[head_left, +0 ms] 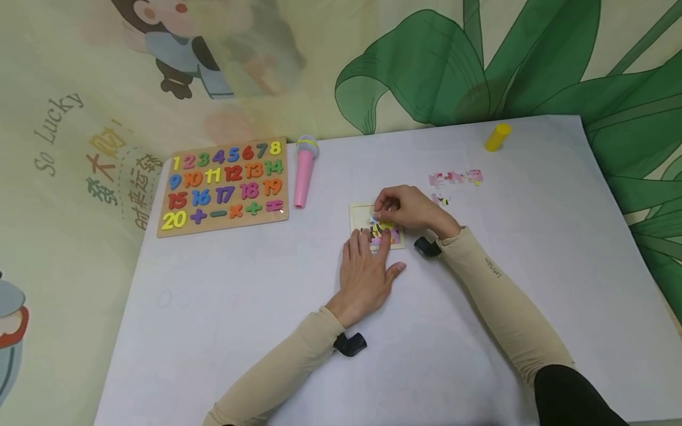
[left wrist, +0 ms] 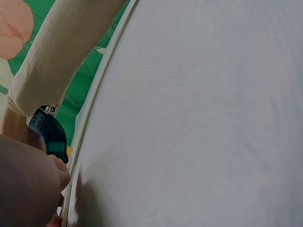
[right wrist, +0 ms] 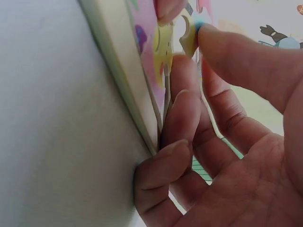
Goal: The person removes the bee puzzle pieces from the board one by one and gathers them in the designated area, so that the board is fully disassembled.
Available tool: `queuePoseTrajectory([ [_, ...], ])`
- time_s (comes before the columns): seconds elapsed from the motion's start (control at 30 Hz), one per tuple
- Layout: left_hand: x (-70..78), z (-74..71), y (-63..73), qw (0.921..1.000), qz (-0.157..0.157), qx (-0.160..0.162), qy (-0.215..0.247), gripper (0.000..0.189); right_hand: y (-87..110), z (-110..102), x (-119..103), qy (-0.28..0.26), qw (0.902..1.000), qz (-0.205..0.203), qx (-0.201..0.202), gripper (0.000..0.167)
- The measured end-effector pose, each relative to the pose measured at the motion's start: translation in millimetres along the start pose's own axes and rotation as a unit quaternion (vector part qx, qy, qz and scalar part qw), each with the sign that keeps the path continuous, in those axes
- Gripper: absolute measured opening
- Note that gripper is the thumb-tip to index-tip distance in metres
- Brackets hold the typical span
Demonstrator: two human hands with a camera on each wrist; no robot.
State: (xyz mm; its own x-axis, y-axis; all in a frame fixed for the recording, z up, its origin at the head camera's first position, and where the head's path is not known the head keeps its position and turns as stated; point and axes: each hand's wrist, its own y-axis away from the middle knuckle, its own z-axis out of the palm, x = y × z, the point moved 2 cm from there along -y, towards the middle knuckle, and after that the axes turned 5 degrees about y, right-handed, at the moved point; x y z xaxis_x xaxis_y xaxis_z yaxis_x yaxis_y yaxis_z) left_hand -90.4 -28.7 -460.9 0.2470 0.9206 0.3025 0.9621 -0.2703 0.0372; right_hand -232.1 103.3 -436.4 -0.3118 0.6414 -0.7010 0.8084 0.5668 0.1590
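Note:
A small jigsaw puzzle in a pale square frame (head_left: 351, 222) lies on the white table, its picture partly filled in pink and yellow with a bee. My left hand (head_left: 364, 278) is spread flat, its fingertips resting on the puzzle's lower edge. Above the upper part of the frame, my right hand (head_left: 407, 207) pinches a puzzle piece (right wrist: 189, 40) between thumb and fingers; its edge looks yellow, with some blue by the thumb. The right wrist view shows the piece tilted, close over the picture. Fingers of both hands hide part of the puzzle.
Several loose pink puzzle pieces (head_left: 454, 177) lie right of the frame, with a bee piece (head_left: 443, 200) below them. A yellow cylinder (head_left: 498, 138) stands farther back. To the left are a pink toy microphone (head_left: 302, 180) and a wooden number board (head_left: 224, 223).

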Motion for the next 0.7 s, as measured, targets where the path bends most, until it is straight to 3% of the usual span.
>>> queuePoseTrajectory([
  [0.37,-0.5,-2.6,-0.6,1.0000,0.005,0.007,-0.004,0.072,1.1,-0.2,1.5,-0.024,0.9996,-0.008,-0.010,0.032],
  [0.7,-0.6,-1.8,0.2,1.0000,0.004,0.002,-0.004,0.071,2.9,2.6,1.5,-0.019,0.9997,-0.015,-0.009,0.036],
])
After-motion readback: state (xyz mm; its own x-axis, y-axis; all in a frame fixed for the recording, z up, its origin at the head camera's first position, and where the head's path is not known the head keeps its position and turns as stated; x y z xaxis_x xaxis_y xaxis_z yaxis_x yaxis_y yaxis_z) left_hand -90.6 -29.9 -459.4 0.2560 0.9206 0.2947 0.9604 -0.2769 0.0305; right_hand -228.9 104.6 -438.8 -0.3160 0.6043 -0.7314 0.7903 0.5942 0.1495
